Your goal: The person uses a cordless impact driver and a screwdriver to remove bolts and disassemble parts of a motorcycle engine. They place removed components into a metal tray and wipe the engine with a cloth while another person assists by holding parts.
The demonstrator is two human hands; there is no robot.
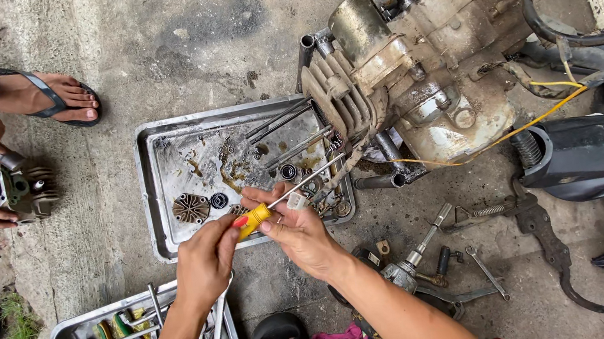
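Right, low in the middle of the frame, the left hand (207, 260) pinches the yellow-and-red plastic handle of a slim steel screwdriver (255, 218), steadying it. The right hand (296, 229) closes on the shaft, fingertips by a small pale part (296, 201), so the tip angles up-right toward the grimy grey finned engine block (414, 67). Below it sits the shallow oily steel tray (155, 190), catching loose pieces. At left, another person's hands grip a dark cylinder head (15, 188).
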